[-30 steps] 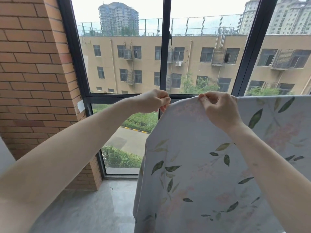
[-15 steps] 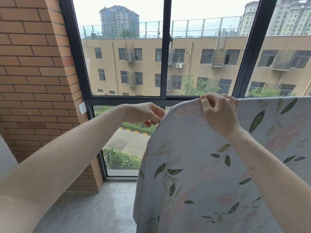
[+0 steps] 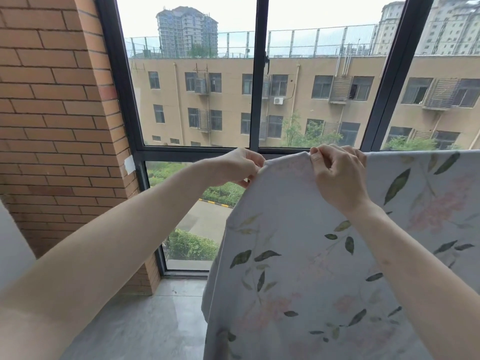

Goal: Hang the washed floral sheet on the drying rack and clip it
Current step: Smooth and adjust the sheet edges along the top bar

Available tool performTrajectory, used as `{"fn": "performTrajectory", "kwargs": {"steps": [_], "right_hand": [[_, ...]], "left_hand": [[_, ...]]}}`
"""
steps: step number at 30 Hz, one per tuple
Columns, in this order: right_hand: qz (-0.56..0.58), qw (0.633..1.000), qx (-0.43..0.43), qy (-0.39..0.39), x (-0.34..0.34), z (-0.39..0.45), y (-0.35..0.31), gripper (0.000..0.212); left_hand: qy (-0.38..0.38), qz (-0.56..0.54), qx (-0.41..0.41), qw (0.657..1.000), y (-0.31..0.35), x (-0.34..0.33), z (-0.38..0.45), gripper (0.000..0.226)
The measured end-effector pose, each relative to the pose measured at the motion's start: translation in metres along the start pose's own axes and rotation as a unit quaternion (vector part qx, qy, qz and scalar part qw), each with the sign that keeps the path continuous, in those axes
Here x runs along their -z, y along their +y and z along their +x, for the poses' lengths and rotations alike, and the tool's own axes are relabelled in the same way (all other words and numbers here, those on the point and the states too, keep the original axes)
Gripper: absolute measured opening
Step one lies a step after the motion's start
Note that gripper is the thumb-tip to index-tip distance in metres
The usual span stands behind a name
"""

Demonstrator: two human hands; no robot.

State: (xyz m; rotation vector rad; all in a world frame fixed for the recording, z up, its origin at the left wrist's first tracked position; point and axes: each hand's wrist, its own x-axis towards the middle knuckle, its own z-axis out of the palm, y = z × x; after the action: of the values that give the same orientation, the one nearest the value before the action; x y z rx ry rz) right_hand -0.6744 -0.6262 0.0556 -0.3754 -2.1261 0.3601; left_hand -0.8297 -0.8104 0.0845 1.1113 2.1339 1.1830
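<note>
Right hand (image 3: 337,178): raised in front of the window, fingers curled over the top edge of the floral sheet (image 3: 298,255), thumb and fingertips pinching the fabric at the highest part of its curved corner.
Left hand (image 3: 237,166): just to the left of the right hand's pinch, fingers curled and closed on the sheet's outer side edge where it begins to fall away; what lies inside the fingers is hidden.
Floral sheet: pale lilac cloth printed with green leaves and faint pink blossoms. From the two grips it hangs straight down to the bottom of the view, and its top edge runs level to the right of the right hand, out past the frame. Whatever bears that edge is covered by the fabric.
Forearms: both bare, reaching up and forward; the right one crosses in front of the hanging cloth.
Beyond the grips: a dark-framed window (image 3: 255,100), with a tan building and trees outside.
Left of the grips: a brick wall (image 3: 57,113).
Below the grips: a grey floor (image 3: 135,328).
</note>
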Motion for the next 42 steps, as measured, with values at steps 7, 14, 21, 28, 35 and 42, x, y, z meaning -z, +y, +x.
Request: {"fn": "performTrajectory", "kwargs": {"steps": [7, 14, 21, 28, 35, 42], "right_hand": [[0.028, 0.999, -0.004, 0.019, 0.007, -0.004, -0.003, 0.027], [0.053, 0.997, 0.048, -0.016, 0.002, -0.019, -0.034, 0.023], [0.004, 0.998, 0.026, -0.049, 0.000, -0.019, -0.048, 0.034], [-0.005, 0.996, 0.037, -0.077, -0.010, -0.024, -0.059, 0.038], [-0.016, 0.997, 0.033, -0.072, -0.012, -0.025, -0.051, 0.038], [-0.017, 0.996, 0.044, -0.074, -0.014, -0.027, -0.053, 0.037]], "left_hand": [[0.064, 0.128, -0.089, 0.986, 0.025, -0.023, -0.015, 0.025], [0.018, -0.185, -0.028, 0.982, -0.019, -0.015, -0.018, 0.032], [-0.036, 0.119, 0.044, 0.991, -0.116, 0.012, -0.044, 0.025], [-0.012, 0.178, -0.006, 0.984, -0.121, -0.005, -0.046, 0.018], [-0.065, 0.218, -0.014, 0.974, -0.132, -0.016, -0.040, 0.011], [-0.019, 0.175, -0.009, 0.984, -0.116, -0.002, -0.033, 0.013]]}}
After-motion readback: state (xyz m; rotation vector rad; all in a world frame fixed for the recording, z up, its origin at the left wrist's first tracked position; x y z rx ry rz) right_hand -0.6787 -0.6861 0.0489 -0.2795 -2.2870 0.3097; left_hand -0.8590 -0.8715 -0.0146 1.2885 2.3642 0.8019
